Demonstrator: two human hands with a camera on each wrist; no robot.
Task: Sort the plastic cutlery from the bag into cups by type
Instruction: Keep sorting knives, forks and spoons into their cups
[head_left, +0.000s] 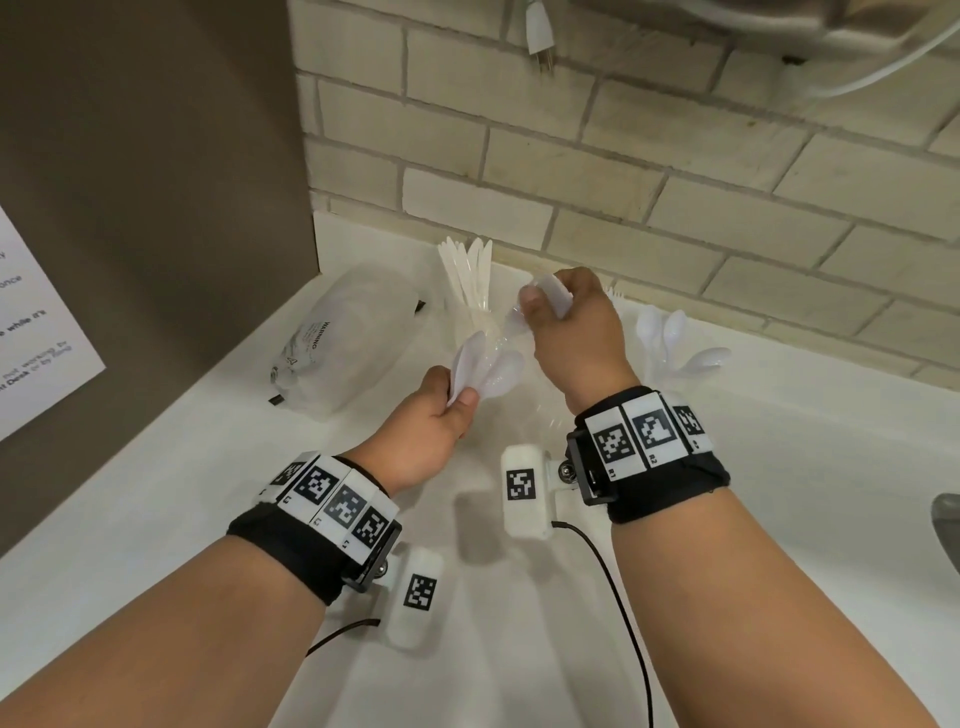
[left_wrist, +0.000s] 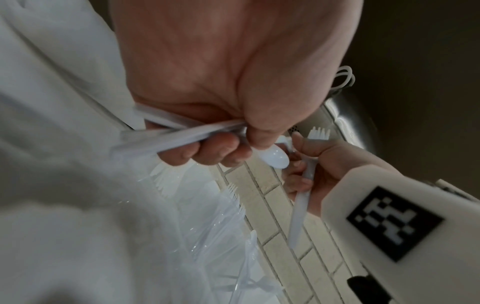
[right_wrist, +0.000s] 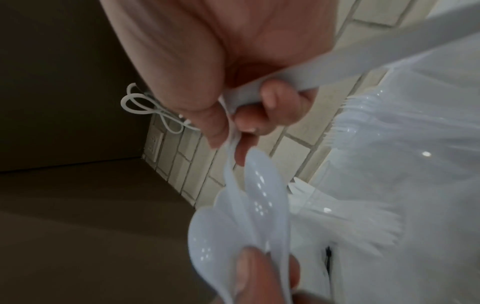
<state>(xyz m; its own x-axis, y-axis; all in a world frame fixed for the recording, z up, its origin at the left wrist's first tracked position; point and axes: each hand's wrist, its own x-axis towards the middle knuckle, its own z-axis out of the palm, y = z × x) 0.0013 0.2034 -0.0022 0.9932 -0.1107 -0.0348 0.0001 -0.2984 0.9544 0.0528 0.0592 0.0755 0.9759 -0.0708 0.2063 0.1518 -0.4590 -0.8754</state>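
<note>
My left hand (head_left: 457, 397) grips a bunch of white plastic spoons (head_left: 485, 366) by the handles, bowls pointing up toward the wall. My right hand (head_left: 545, 306) hovers just beyond it. In the left wrist view its curled fingers hold a white fork (left_wrist: 307, 174), tines up. In the right wrist view its thumb and forefinger pinch the neck of a spoon (right_wrist: 259, 185) in the bunch. A clear cup of knives (head_left: 467, 270) stands behind the hands. A clear cup of spoons (head_left: 667, 338) stands at the right. Fork tines (head_left: 615, 293) show behind my right hand.
The clear plastic bag (head_left: 332, 338) lies on the white counter (head_left: 779, 441) at the left, beside a brown panel (head_left: 156, 182). A brick wall (head_left: 675, 182) runs close behind the cups. A sink edge (head_left: 945, 519) shows at the far right.
</note>
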